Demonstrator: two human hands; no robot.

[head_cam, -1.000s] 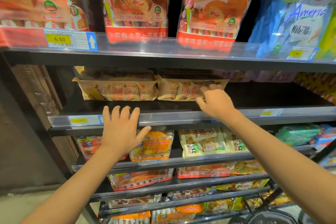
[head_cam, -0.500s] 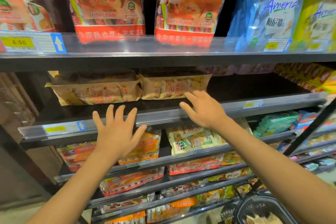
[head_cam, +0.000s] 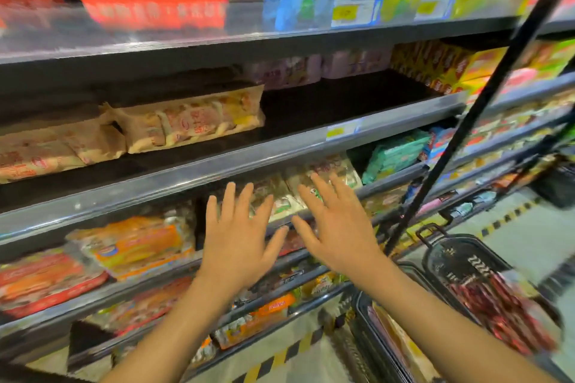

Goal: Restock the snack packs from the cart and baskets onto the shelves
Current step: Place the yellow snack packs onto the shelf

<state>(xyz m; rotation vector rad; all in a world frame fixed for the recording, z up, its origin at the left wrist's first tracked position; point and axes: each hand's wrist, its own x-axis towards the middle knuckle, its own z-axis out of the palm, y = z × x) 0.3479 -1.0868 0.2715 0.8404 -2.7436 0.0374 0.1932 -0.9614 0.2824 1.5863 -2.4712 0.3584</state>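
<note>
1. Blurred throughout by motion; print on packs and price tags illegible. Top shelf point(head_cam: 217, 40) packs cut off by the upper edge; forearms cut off at the lower edge.
2. Black pole point(head_cam: 485, 96) crossing diagonally at right, hiding part of the shelving behind it.
3. Left hand point(head_cam: 239, 246): fingers spread and straight, palm facing the shelves, nothing held. Contact with anything behind it impossible to judge.
4. Right hand point(head_cam: 339, 227): likewise spread flat, empty, just beside the left hand, thumbs nearly meeting.
5. Two tan packs point(head_cam: 193, 121) lying flat on the middle shelf point(head_cam: 280, 149), above and left of both hands, well apart from them; left one cut off by the frame edge. Right half of that shelf bare and dark.
6. Pale packs point(head_cam: 326, 177) on the shelf below, directly behind the fingertips of both hands, partly hidden by them.
7. Orange pack point(head_cam: 137, 242) left of the left hand on the same level; red pack point(head_cam: 46, 283) further left, cut off.
8. Two baskets low at right: near basket point(head_cam: 376, 336) under the right forearm, contents largely hidden; far basket point(head_cam: 460, 261) holding red packs point(head_cam: 504, 311), count unclear through blur.
9. Teal pack point(head_cam: 395, 152) right of the right hand, apart from it.
</note>
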